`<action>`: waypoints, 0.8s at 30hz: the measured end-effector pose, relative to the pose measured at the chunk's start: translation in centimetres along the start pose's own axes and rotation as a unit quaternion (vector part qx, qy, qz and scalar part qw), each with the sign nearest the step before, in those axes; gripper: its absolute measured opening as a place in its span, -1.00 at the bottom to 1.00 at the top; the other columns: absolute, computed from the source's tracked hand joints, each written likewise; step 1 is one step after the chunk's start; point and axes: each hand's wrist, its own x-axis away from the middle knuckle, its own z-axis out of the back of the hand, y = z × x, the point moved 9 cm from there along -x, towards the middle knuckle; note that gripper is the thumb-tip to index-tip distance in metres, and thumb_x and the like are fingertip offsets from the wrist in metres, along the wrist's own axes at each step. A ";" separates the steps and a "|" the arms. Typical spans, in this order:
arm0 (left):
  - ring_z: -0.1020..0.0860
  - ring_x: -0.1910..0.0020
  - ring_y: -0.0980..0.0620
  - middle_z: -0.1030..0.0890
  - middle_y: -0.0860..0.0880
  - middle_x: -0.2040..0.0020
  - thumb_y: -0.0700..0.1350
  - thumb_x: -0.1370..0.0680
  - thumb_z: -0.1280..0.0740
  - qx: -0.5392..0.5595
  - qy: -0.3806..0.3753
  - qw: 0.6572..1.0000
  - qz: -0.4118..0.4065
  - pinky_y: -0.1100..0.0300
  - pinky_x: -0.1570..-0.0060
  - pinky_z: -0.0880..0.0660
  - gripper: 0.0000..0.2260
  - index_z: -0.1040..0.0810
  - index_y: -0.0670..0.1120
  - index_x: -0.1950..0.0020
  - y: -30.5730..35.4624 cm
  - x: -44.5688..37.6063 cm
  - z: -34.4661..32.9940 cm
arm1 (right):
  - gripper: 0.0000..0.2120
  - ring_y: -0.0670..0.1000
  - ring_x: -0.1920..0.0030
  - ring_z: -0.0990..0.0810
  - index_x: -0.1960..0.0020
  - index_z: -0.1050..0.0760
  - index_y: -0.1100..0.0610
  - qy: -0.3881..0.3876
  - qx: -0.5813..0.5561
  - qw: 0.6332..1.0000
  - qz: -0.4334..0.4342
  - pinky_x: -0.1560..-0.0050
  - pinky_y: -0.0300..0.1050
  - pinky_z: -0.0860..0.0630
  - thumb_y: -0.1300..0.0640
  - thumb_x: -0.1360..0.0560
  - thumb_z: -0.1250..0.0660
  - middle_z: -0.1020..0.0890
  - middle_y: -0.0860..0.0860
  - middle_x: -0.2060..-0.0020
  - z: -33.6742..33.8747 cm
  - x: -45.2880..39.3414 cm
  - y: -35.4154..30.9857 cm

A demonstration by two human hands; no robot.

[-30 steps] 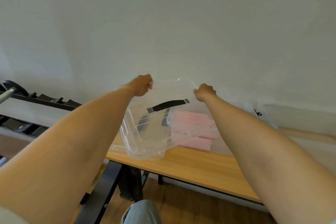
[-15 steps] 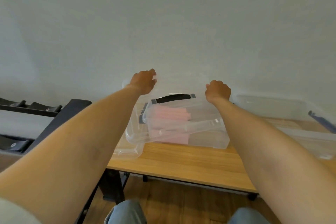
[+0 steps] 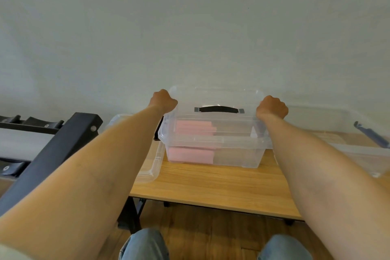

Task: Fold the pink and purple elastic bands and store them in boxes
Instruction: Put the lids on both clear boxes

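Head view: left hand (image 3: 163, 100) and right hand (image 3: 272, 106) each grip the clear box's lid (image 3: 215, 99).

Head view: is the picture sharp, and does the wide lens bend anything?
Head view: soft, even light, no hard glare; the clear box and pink bands are fairly sharp; both forearms balloon toward the corners from wide-angle distortion; the second clear box at right looks faint and blurred.

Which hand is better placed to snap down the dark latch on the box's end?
Probably left: the left hand grips the lid just above the dark latch; the right hand holds the opposite end.
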 end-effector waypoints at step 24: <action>-0.55 -0.24 -0.30 -0.55 -0.28 -0.26 -0.18 -0.71 -0.12 -0.055 -0.010 0.998 0.024 -0.03 -0.05 -0.45 -0.72 -0.44 -0.26 -0.37 -2.4 -1.3 -5.4 | -0.76 0.28 -0.19 -0.60 -0.16 -0.56 0.31 -0.013 0.012 0.998 0.060 0.01 -0.01 -0.44 0.24 -0.68 -0.14 -0.63 0.25 -0.15 -3.9 -0.9 -0.6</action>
